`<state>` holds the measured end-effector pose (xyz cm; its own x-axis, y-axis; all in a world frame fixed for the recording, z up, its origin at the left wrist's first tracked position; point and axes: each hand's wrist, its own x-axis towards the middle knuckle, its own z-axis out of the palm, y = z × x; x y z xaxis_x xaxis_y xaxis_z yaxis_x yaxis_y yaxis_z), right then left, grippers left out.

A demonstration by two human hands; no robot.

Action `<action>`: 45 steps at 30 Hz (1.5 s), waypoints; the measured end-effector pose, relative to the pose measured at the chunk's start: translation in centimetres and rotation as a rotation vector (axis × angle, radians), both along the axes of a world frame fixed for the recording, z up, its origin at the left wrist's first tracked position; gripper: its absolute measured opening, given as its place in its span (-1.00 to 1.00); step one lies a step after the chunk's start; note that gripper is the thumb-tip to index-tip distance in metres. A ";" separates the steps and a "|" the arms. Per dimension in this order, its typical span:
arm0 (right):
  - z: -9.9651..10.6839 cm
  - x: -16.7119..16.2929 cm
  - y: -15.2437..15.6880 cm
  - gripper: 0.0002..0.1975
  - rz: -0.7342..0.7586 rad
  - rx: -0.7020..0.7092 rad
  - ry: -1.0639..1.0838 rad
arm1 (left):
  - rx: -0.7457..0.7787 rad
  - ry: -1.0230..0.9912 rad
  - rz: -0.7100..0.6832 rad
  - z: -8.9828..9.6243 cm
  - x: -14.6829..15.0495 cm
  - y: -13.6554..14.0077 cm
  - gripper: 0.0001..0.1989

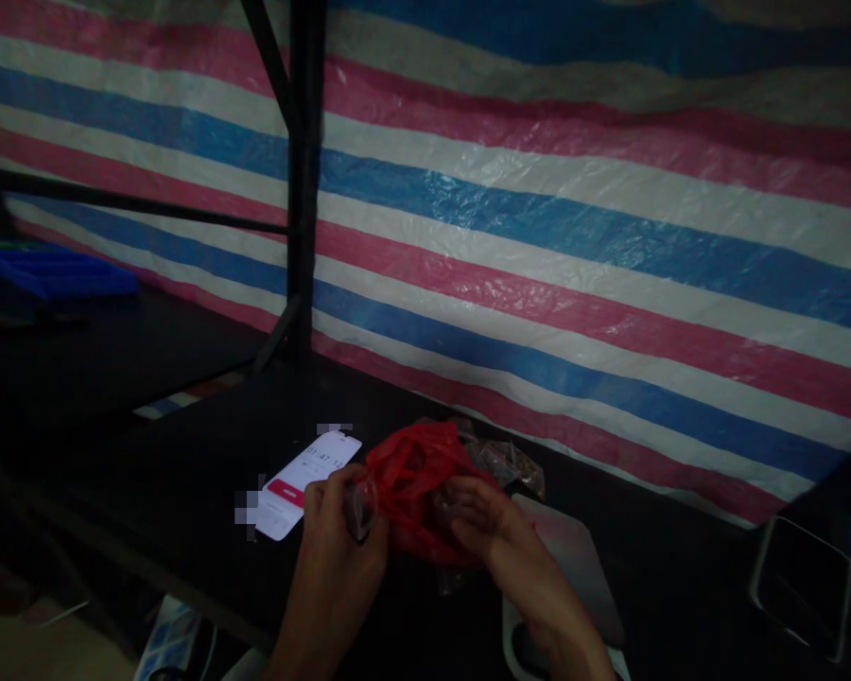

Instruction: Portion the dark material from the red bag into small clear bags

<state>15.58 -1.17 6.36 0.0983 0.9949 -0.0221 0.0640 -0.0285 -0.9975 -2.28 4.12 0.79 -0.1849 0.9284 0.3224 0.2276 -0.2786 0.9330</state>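
A crumpled red plastic bag (415,463) lies on the black tabletop between my hands. My left hand (344,534) is closed at the bag's left side, with a small piece of clear plastic (361,506) showing between thumb and fingers. On the other side, my right hand (493,530) has its fingers bent inward against the bag's opening. Something shiny and see-through shows by those fingertips, too dim to name. Behind the bag sits a clear plastic packet (511,463) with brownish contents.
Left of the bag lies a lit phone (312,482) showing a timer. A grey, rounded flat object (574,558) is under my right forearm. A dark-screened device (801,586) lies far right. Blue trays (57,270) stand at left, near a black metal post (303,189) and striped sheeting (574,208).
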 end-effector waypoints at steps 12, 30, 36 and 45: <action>2.7 -0.4 -0.9 -0.58 -0.009 0.123 -0.015 | 0.260 0.446 -0.049 1.7 -0.1 -1.3 -0.84; 4.2 -4.4 -0.5 -0.32 0.040 0.481 -0.617 | 0.228 0.523 -0.199 1.1 -0.5 -1.0 -0.70; 4.6 -5.3 -0.2 -0.39 0.094 0.508 -0.634 | 0.216 0.402 -0.258 -0.2 -0.5 -0.6 -0.73; 4.3 -3.9 0.4 -0.50 -0.140 0.409 -0.708 | 0.034 0.091 -0.262 2.2 -1.4 -0.6 -0.72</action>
<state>11.71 -0.75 10.66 0.0765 0.8885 0.4524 0.7033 0.2735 -0.6561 -3.66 3.50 2.95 0.0910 0.9290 0.3586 0.2261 -0.3700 0.9011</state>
